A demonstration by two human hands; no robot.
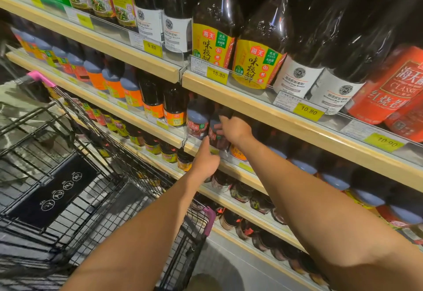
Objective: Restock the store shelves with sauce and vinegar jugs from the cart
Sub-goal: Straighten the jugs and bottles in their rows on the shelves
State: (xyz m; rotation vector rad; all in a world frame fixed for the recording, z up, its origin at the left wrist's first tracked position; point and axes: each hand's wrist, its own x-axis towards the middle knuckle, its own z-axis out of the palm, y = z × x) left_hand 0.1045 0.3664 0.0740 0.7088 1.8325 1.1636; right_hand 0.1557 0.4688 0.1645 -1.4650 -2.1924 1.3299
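Observation:
A dark sauce jug [216,136] with a red label stands at the front of the second shelf [247,171], just right of the shelf joint. My right hand [233,129] grips its upper part from the right, fingers curled round it. My left hand [206,160] is under it at the shelf lip, thumb up against the jug's lower left side. A matching jug [197,120] with a grey-blue shoulder stands just to its left. The black wire cart [75,187] with pink handle ends is at the lower left; I see no jugs in its basket.
The top shelf [286,121] carries tall dark soy sauce bottles [256,45] and yellow price tags [217,74]. More jugs [109,77] fill the second shelf to the left and right. Lower shelves hold small jars [240,191]. The cart stands close against the shelving.

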